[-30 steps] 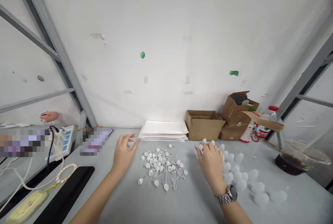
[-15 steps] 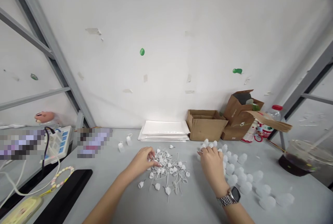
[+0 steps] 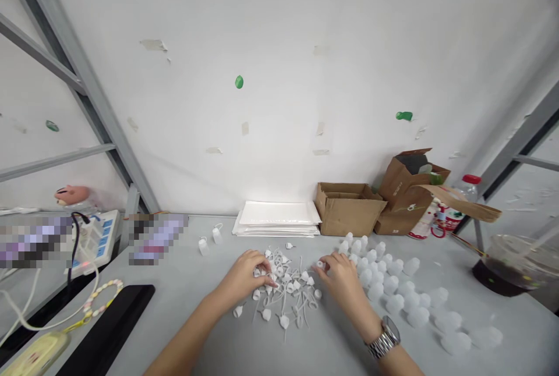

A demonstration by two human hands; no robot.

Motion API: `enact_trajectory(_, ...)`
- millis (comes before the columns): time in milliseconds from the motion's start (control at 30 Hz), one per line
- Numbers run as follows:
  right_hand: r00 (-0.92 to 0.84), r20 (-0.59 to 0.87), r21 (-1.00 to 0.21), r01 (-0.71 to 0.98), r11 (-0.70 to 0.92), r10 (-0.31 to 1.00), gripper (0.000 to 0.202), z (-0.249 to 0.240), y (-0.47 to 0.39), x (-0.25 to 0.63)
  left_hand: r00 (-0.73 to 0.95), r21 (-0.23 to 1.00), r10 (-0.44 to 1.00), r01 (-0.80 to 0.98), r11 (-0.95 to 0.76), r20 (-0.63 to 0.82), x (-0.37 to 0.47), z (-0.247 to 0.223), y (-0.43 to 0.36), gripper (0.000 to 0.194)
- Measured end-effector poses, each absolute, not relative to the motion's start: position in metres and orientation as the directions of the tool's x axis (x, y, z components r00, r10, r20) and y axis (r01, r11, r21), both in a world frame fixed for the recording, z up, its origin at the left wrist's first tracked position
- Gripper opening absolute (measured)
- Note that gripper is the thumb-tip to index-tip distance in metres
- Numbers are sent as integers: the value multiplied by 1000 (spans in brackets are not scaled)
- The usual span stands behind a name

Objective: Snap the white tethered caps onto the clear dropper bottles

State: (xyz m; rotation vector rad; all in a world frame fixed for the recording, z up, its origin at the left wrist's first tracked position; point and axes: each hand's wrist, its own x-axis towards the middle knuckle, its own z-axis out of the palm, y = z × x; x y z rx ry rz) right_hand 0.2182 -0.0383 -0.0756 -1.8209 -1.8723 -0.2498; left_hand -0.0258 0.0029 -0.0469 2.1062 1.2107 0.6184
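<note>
A heap of small white caps with loop straps (image 3: 286, 286) lies in the middle of the grey table. At the heap's left side my left hand (image 3: 247, 274) is open, thumb and forefinger apart around some caps. To the right of the heap, my right hand (image 3: 343, 277) pinches a small whitish plastic bottle (image 3: 320, 263), its mouth end showing at the fingertips and the rest hidden. Several frosted bottles (image 3: 393, 284) lie or stand beyond my right hand. Two capped bottles (image 3: 217, 234) stand at the back left.
White envelopes (image 3: 279, 213) are stacked against the wall beside a cardboard box (image 3: 349, 213). A brown paper bag (image 3: 404, 198) and a drink cup (image 3: 502, 268) are at the right. On the left lie a black pad (image 3: 111, 329), a beaded loop (image 3: 102, 300) and a power strip (image 3: 102, 242).
My right hand has moved left from the frosted bottles toward the heap, with one small bottle in its fingertips. My left hand has barely shifted at the caps.
</note>
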Motion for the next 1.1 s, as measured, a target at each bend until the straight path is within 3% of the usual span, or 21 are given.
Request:
enact_trajectory(133, -5, 420, -274, 953, 132, 908, 13, -73, -42, 214, 477, 723, 872, 564, -399, 109, -23, -48, 2, 25)
enact_trajectory(267, 14, 462, -387, 903, 188, 887, 19, -66, -46, 210, 501, 714, 861, 571, -404, 87, -18, -50, 0, 16)
enact_trajectory(367, 34, 513, -513, 813, 275, 858, 24, -56, -49, 208, 502, 777, 863, 521, -353, 56, -14, -51, -3, 14)
enact_trajectory(533, 176, 275, -860, 485, 160, 945, 32, -46, -54, 200, 328, 936, 935, 269, -226, 132, -19, -45, 3, 26)
enact_trajectory(633, 155, 158, -968, 219, 122, 975, 36, -47, -53, 194, 191, 993, 976, 34, -110, 101, -24, -40, 7, 35)
enact_trajectory(733, 66, 130, -984, 135, 120, 989, 37, -49, -52, 187, 98, 981, 995, -194, 23, -4, -23, -37, 6, 37)
enact_trajectory(833, 0, 148, -964, 225, 144, 989, 36, -50, -56, 181, 108, 956, 993, -285, 70, -40, -18, -37, 1, 36)
enact_trajectory(1100, -15, 188, -885, 432, 176, 982, 29, -48, -64, 171, 214, 961, 973, -242, 135, -83, -7, -36, -10, 36)
